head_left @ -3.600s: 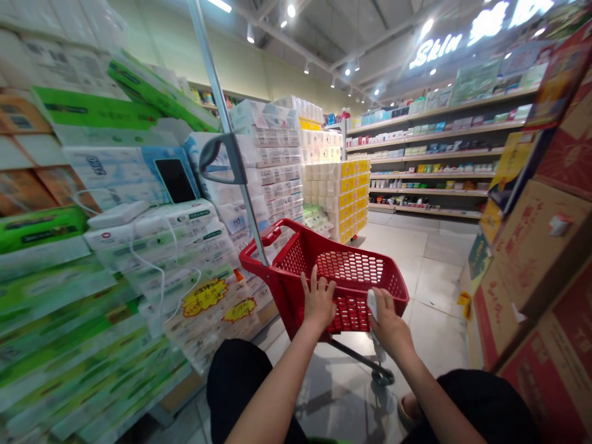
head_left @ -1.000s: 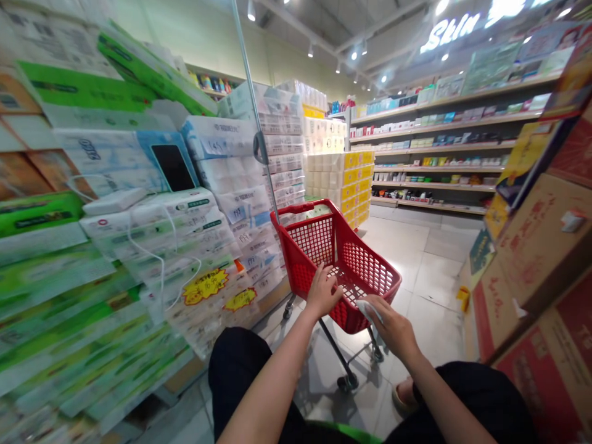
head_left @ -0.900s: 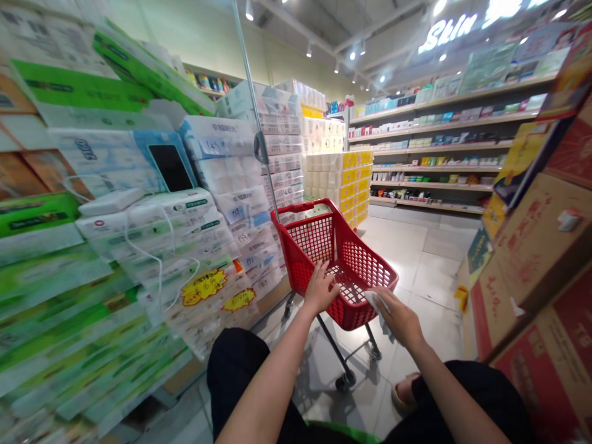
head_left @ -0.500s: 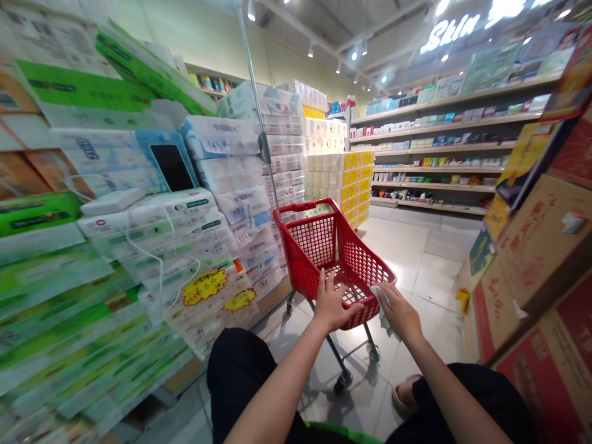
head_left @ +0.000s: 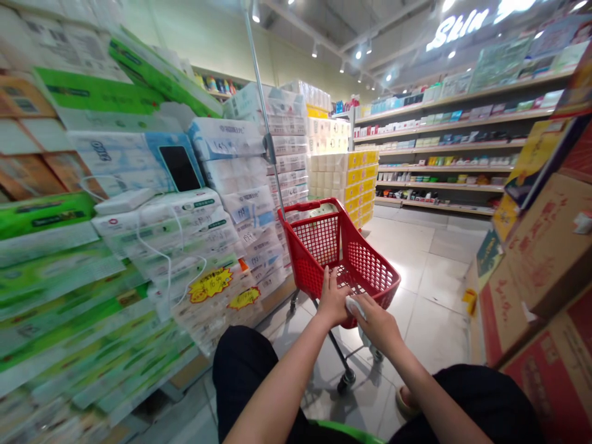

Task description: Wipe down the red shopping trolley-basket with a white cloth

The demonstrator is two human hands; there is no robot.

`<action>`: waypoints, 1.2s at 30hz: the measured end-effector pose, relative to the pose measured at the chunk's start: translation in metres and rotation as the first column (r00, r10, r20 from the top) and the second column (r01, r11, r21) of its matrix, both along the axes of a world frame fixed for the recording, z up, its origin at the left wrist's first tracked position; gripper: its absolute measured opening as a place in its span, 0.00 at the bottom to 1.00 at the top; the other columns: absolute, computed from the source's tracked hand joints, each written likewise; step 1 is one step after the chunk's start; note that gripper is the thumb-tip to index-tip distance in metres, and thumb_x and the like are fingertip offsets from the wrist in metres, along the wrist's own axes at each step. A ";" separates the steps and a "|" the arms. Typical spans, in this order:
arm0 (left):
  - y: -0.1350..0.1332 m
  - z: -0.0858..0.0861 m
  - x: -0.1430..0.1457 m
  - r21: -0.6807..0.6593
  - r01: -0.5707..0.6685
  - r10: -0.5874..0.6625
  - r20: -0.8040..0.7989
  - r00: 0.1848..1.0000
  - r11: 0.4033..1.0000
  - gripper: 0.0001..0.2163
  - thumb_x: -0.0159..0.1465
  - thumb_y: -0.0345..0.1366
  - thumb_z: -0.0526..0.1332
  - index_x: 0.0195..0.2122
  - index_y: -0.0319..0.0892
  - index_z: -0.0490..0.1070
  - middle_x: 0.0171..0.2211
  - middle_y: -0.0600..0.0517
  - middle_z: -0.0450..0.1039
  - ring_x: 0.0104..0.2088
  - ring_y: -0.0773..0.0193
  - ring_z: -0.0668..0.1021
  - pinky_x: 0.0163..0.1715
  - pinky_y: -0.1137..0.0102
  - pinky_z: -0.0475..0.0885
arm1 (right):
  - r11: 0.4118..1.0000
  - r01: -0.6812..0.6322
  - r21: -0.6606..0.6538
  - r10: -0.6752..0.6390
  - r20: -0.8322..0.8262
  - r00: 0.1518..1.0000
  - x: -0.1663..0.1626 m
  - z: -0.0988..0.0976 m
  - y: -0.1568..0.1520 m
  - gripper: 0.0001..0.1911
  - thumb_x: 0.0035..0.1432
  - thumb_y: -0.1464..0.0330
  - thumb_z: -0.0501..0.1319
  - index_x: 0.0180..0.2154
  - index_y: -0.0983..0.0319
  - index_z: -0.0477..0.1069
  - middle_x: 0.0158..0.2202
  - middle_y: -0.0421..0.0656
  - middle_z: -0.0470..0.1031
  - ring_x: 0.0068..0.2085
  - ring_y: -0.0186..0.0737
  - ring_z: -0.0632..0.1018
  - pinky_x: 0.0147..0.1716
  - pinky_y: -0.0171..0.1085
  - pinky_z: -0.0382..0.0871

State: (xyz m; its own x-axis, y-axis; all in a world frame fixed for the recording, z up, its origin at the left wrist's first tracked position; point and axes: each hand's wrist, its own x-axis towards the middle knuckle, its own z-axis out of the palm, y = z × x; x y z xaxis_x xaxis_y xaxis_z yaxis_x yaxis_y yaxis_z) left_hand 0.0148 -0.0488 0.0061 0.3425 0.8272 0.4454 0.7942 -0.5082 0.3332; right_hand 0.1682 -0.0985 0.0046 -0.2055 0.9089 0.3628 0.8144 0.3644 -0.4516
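Note:
A red plastic shopping cart [head_left: 370, 265] on wheels stands right in front of me, its basket empty. My left hand [head_left: 332, 301] rests on the near rim of the cart, fingers laid flat over it. My right hand [head_left: 377, 324] is closed round a crumpled white cloth [head_left: 355, 305] and presses it against the cart's near edge, right beside the left hand. A thin metal pole [head_left: 263, 117] rises from the cart's far left corner.
Stacked packs of tissue and paper rolls [head_left: 139, 234] fill the left side, with a phone [head_left: 179, 168] and a white cable lying on them. Cardboard boxes [head_left: 541, 259] line the right. Tiled floor [head_left: 430, 283] leads to shelves [head_left: 439, 154] at the back.
The cart has turned and rolled a little away from me. My right hand with the cloth slid left along the near rim until it met my left hand.

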 end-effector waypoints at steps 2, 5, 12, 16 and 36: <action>0.003 0.000 0.001 0.003 0.007 -0.007 0.003 1.000 1.000 0.17 0.50 0.40 0.69 0.41 0.42 0.77 0.71 0.48 0.34 0.69 0.40 0.33 0.67 0.47 0.42 | 1.000 0.001 -0.007 -0.001 0.004 1.000 0.008 0.001 0.005 0.20 0.68 0.53 0.45 0.52 0.48 0.68 0.49 0.40 0.73 0.42 0.40 0.78 0.34 0.36 0.69; 0.011 -0.001 0.006 -0.003 0.021 -0.021 -0.003 1.000 1.000 0.19 0.48 0.45 0.71 0.38 0.42 0.77 0.71 0.48 0.35 0.69 0.40 0.33 0.67 0.48 0.42 | 0.999 0.006 -0.032 -0.007 -0.018 1.000 0.026 0.001 0.014 0.20 0.67 0.51 0.44 0.52 0.46 0.69 0.51 0.37 0.73 0.42 0.38 0.78 0.36 0.36 0.70; 0.024 -0.005 0.016 -0.002 0.027 -0.027 0.014 1.000 1.000 0.24 0.46 0.53 0.73 0.38 0.42 0.78 0.71 0.47 0.37 0.69 0.37 0.34 0.67 0.45 0.43 | 0.977 0.178 -0.116 -0.177 0.017 0.984 0.081 0.009 0.045 0.25 0.65 0.47 0.41 0.49 0.46 0.70 0.50 0.37 0.76 0.44 0.42 0.79 0.34 0.37 0.69; 0.024 -0.005 0.010 -0.006 0.059 -0.058 0.016 0.998 0.998 0.24 0.46 0.54 0.73 0.37 0.42 0.77 0.71 0.47 0.38 0.69 0.37 0.34 0.67 0.44 0.43 | 0.974 0.191 -0.121 -0.184 0.065 0.981 0.078 0.013 0.048 0.25 0.65 0.48 0.41 0.44 0.50 0.72 0.45 0.39 0.77 0.41 0.41 0.79 0.31 0.36 0.66; 0.046 0.004 -0.025 -0.064 0.014 -0.018 -0.069 0.997 0.998 0.28 0.44 0.64 0.68 0.32 0.42 0.75 0.71 0.48 0.37 0.70 0.44 0.44 0.67 0.48 0.45 | 0.957 0.273 -0.094 -0.275 -0.005 0.961 0.089 0.003 0.035 0.26 0.66 0.47 0.38 0.51 0.46 0.67 0.57 0.35 0.69 0.42 0.40 0.79 0.29 0.36 0.68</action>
